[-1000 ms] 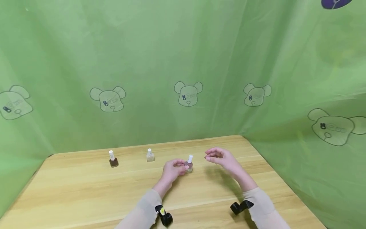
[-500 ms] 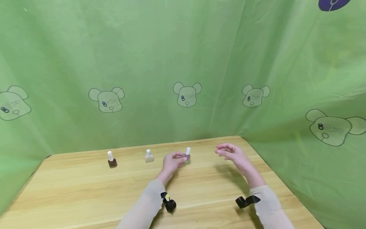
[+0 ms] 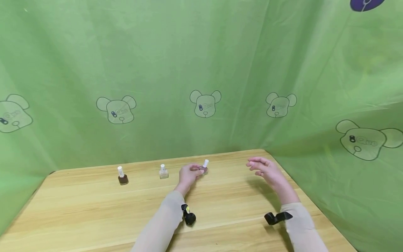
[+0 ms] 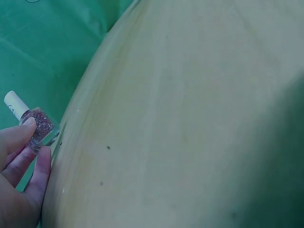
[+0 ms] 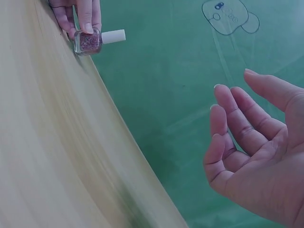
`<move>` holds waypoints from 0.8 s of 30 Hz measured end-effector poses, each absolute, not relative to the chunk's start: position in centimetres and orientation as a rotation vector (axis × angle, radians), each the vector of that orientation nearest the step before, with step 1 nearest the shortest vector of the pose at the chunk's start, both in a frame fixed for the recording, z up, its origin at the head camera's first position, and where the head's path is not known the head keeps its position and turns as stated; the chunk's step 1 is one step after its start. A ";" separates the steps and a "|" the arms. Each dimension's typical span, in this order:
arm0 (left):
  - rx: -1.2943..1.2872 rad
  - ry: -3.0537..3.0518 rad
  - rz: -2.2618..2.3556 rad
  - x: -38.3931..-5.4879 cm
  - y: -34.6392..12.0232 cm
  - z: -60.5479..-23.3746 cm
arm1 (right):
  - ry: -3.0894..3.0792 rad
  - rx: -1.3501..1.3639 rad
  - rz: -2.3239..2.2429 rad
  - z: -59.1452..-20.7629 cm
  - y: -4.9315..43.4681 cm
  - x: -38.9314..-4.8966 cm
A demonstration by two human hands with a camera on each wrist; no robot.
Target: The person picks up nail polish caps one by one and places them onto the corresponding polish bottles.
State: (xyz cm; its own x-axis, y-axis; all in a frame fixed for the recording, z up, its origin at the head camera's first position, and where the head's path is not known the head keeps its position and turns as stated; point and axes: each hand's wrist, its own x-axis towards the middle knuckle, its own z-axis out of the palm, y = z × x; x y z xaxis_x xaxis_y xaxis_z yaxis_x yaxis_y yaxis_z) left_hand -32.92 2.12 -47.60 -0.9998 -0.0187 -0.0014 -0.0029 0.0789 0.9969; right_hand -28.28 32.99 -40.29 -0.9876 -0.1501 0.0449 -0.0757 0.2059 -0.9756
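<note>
My left hand [image 3: 188, 175] pinches a small glass bottle of glittery purple nail polish [image 4: 42, 124] between thumb and fingers, near the back of the table. The bottle's white cap [image 5: 114, 36] points up, and it leans slightly to the right in the head view. Its base is at or very near the tabletop; whether it touches I cannot tell. Off to the right, my right hand [image 3: 267, 171] hovers above the wood, holding nothing, its fingers loosely bent. A clear nail polish bottle [image 3: 163, 173] and a dark brown one [image 3: 123, 179] stand upright to the left.
The wooden table [image 3: 94, 217] ends at a back edge just behind the bottles. A green curtain [image 3: 163, 133] printed with bear heads hangs behind and along the sides. Each wrist wears a black camera strap [image 3: 278, 217].
My left hand has carried the purple nail polish bottle back toward the table's far edge, and the bottle now tilts more. My right hand has drawn away to the right.
</note>
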 end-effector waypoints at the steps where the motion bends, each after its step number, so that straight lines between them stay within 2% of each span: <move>1: 0.021 -2.301 -2.115 -33.0 2.2 -47.6 | 2.383 -0.223 -1.940 -40.4 33.1 -28.3; 24: -0.065 -2.419 -2.034 -33.6 0.9 -47.6 | 2.335 -0.195 -1.973 -40.8 32.9 -28.7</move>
